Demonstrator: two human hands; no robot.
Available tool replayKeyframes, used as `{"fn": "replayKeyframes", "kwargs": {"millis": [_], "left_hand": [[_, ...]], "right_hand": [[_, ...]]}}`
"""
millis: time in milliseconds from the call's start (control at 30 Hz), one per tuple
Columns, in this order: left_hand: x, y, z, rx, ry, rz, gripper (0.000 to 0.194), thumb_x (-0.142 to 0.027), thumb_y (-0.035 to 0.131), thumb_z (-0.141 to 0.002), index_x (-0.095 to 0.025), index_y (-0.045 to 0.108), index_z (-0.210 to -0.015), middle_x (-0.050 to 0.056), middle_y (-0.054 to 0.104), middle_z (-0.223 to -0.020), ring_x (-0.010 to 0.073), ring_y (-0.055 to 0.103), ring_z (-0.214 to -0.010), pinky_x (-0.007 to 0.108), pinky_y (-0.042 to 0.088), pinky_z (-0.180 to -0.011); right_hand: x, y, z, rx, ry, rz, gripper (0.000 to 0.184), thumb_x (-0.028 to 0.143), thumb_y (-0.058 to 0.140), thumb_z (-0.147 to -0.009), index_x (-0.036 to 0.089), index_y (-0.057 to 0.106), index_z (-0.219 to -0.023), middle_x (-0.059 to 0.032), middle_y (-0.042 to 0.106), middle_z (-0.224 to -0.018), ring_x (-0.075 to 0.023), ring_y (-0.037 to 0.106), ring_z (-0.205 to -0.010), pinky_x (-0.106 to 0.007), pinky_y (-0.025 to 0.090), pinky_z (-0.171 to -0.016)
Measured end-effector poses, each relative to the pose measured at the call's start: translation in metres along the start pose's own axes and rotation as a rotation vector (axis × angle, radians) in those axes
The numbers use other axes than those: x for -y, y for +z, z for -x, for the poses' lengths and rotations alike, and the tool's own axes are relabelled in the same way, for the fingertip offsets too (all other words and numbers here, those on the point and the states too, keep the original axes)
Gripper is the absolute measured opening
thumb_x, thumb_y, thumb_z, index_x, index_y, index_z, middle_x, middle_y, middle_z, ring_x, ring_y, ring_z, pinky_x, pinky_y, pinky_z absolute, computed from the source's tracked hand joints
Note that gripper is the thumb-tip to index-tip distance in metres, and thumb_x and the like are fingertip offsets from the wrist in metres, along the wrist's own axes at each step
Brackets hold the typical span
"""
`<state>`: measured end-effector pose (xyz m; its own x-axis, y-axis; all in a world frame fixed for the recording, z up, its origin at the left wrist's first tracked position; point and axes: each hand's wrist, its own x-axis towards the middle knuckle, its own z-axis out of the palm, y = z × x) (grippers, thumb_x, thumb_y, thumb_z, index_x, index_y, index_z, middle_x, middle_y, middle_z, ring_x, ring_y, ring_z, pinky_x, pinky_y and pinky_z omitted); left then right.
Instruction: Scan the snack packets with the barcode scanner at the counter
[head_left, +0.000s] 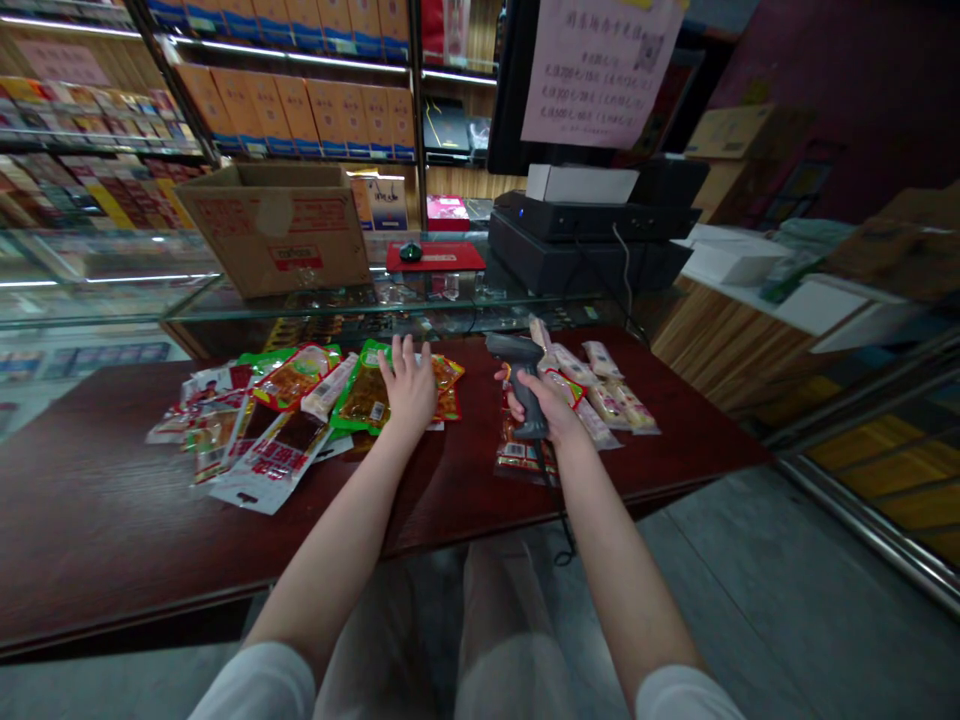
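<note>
My left hand (410, 385) lies with fingers spread over the right end of a pile of snack packets. Under and beside it are a green-edged packet (365, 388) with a barcode and a red-and-yellow packet (448, 374). In my right hand (544, 400) is a dark barcode scanner (529, 395), gripped by its handle, its head tilted to the left. The scanner's cable hangs over the table's front edge. Below the scanner lies a red-edged packet (516, 455), partly hidden. Pale wrapped packets (609, 395) lie to the right of my right hand.
The dark red table (90, 480) carries more packets (270, 445) on the left. Behind it, a glass counter holds an open cardboard box (281, 235), a mouse (410, 252) on a red mat (457, 258), and a black cash drawer (577, 245) below a monitor bearing a paper notice (596, 70).
</note>
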<state>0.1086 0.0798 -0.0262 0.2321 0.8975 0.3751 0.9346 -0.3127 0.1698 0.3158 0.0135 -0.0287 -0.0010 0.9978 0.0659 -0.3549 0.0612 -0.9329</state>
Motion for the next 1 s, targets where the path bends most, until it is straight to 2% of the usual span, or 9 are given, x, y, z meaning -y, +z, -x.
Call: {"fn": "replayKeyframes", "kwargs": {"millis": [100,200,333,433,567,667,800,900,1000], "left_hand": [[-0.001,0.006,0.003,0.19,0.222,0.032,0.051,-0.029,0.037,-0.098,-0.023,0.051,-0.146,0.012,0.041,-0.158,0.029,0.026,-0.152,0.048,0.013,-0.124],[-0.005,0.014,0.005,0.333,0.189,0.035,0.054,-0.042,0.045,-0.096,-0.024,0.051,-0.147,0.013,0.041,-0.159,0.0359,0.029,-0.15,0.054,0.017,-0.121],[-0.005,0.018,0.006,0.303,0.013,-0.032,0.062,-0.043,0.045,-0.095,-0.014,0.048,-0.149,0.02,0.036,-0.161,0.0447,0.022,-0.15,0.061,0.015,-0.119],[-0.001,0.019,0.005,0.261,-0.023,-0.088,0.064,-0.042,0.044,-0.093,-0.008,0.049,-0.148,0.023,0.037,-0.159,0.0474,0.021,-0.15,0.064,0.007,-0.119],[0.0,0.02,0.004,0.125,0.081,-0.101,0.056,-0.036,0.047,-0.091,-0.009,0.056,-0.14,0.023,0.044,-0.155,0.0431,0.024,-0.151,0.064,0.002,-0.12],[-0.014,0.019,0.005,0.094,0.234,0.031,0.047,-0.032,0.043,-0.095,-0.012,0.06,-0.134,0.019,0.054,-0.147,0.0335,0.04,-0.144,0.054,0.015,-0.122],[-0.051,0.02,0.008,0.32,0.23,0.147,0.055,-0.05,0.043,-0.096,-0.01,0.061,-0.13,0.019,0.062,-0.133,0.0337,0.056,-0.124,0.047,0.041,-0.107],[-0.073,0.025,0.003,0.471,0.149,0.128,0.06,-0.059,0.052,-0.09,-0.011,0.065,-0.123,0.021,0.058,-0.132,0.0375,0.053,-0.125,0.047,0.043,-0.101],[-0.081,0.033,-0.008,0.531,0.083,0.193,0.05,-0.055,0.064,-0.083,-0.018,0.068,-0.116,0.018,0.056,-0.134,0.0356,0.053,-0.126,0.044,0.043,-0.1]], "right_hand": [[-0.002,-0.005,-0.002,0.001,-0.001,-0.007,0.041,0.049,0.073,-0.076,0.021,0.061,-0.104,0.004,0.062,-0.064,-0.0081,0.044,-0.041,-0.021,0.036,-0.037],[-0.003,-0.009,-0.002,0.006,-0.005,-0.016,0.042,0.051,0.071,-0.078,0.021,0.061,-0.105,0.0061,0.055,-0.055,-0.0094,0.045,-0.04,-0.021,0.036,-0.038],[0.004,-0.011,-0.001,-0.034,-0.04,-0.024,0.04,0.052,0.071,-0.077,0.021,0.06,-0.1,0.0056,0.054,-0.054,-0.0088,0.043,-0.04,-0.021,0.035,-0.038],[0.016,-0.016,0.001,-0.071,-0.064,-0.007,0.038,0.054,0.07,-0.078,0.022,0.058,-0.095,0.0068,0.049,-0.049,-0.0092,0.042,-0.039,-0.021,0.035,-0.038],[0.036,-0.039,0.009,-0.168,-0.143,0.051,0.038,0.048,0.075,-0.075,0.024,0.056,-0.096,0.0059,0.055,-0.055,-0.0101,0.046,-0.042,-0.022,0.036,-0.038],[0.044,-0.066,0.02,-0.196,-0.118,0.1,0.039,0.049,0.075,-0.075,0.024,0.057,-0.098,0.006,0.056,-0.053,-0.0107,0.048,-0.04,-0.022,0.036,-0.037],[0.042,-0.091,0.033,-0.167,-0.031,0.096,0.045,0.056,0.073,-0.075,0.021,0.056,-0.099,0.0072,0.052,-0.047,-0.0109,0.046,-0.037,-0.022,0.035,-0.037],[0.039,-0.097,0.038,-0.153,-0.031,0.049,0.047,0.059,0.072,-0.074,0.021,0.056,-0.098,0.0075,0.05,-0.045,-0.01,0.044,-0.036,-0.021,0.033,-0.037],[0.035,-0.098,0.038,-0.146,-0.039,0.018,0.046,0.058,0.072,-0.074,0.021,0.055,-0.096,0.0075,0.05,-0.045,-0.0097,0.044,-0.037,-0.021,0.032,-0.038]]}}
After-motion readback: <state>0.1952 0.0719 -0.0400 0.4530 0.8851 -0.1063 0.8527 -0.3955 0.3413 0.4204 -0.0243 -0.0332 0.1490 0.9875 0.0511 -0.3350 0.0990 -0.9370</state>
